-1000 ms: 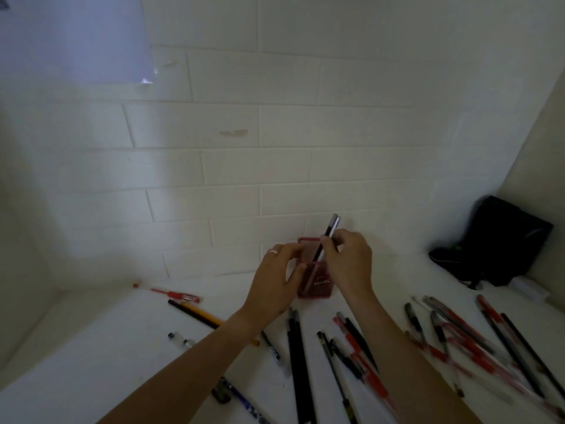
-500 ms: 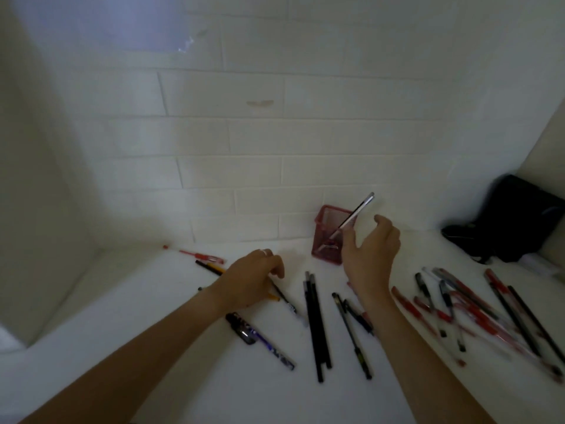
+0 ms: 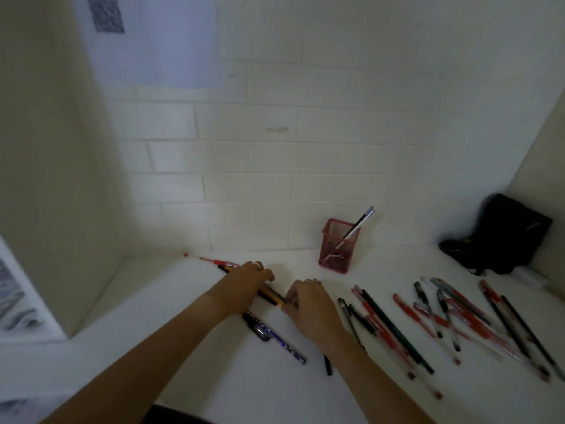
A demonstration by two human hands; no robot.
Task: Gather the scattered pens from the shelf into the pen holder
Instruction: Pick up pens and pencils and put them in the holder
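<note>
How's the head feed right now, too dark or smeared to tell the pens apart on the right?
Head view: dim overall and soft with motion blur. The right pen pile smears, red and black barrels merging. Both the left hand and right hand are blurred at the fingertips. The red mesh holder reads clearly. Wide-angle bending curves the wall lines and the shelf edge.

The light is dim and flat where I work, with a yellow-grey cast on the wall (image 3: 275, 154). The brightest patch lies on the shelf (image 3: 382, 261) by the holder (image 3: 337, 246); the near edge and my forearms fall into shade. My left hand (image 3: 244, 286) and right hand (image 3: 308, 304) are soft with blur, and the pens (image 3: 458, 319) at the right smear. The wide lens bends the brick lines and the side panel (image 3: 46, 148). The paper (image 3: 153, 41) above looks bluish.
</note>
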